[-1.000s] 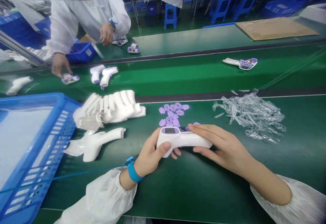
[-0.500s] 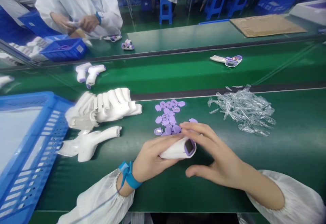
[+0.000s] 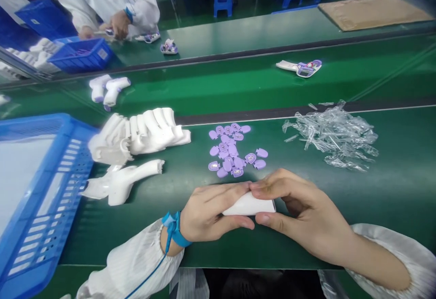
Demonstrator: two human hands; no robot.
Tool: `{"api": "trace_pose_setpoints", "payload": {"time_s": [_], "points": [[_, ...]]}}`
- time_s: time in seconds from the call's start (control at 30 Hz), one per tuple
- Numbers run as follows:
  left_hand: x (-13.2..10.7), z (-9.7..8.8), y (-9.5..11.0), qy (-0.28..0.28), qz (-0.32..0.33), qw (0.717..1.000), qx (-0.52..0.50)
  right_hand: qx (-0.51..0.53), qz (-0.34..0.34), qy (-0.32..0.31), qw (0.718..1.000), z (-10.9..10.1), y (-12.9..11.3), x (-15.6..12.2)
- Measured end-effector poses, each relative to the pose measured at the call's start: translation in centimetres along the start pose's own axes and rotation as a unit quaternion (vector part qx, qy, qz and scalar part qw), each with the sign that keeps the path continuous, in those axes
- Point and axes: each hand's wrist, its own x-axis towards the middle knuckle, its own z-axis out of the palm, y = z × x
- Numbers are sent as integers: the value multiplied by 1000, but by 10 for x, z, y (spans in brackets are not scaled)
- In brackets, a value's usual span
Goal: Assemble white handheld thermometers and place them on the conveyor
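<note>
As the head view shows, the left hand (image 3: 207, 213) is wrapped over a white case (image 3: 247, 204) while the right hand (image 3: 306, 222) pinches its right end between fingertips and thumb, so the 2 hands meet or nearly meet on top. The case lies sideways between them, on the near side of the purple caps (image 3: 232, 149); whether it rests on the desk (image 3: 187, 176) I cannot tell. It looks like hard plastic: likely light, stiff, and smooth enough to slip. Its rounded body seems the best hold, fingers over the far side and thumb on the near. White shells (image 3: 153, 131) sit leftward, clear plastic bits (image 3: 334, 129) rightward
</note>
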Motion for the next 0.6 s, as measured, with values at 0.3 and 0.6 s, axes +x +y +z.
{"api": "trace_pose_setpoints", "payload": {"time_s": [0.3, 0.6], "points": [[-1, -3, -5, -1, -74, 996, -42, -62, -47, -42, 996, -9, 21, 8], [-7, 4, -10, -14, -307, 926, -217, -180, 39, -86, 979, -74, 16, 24]]}}
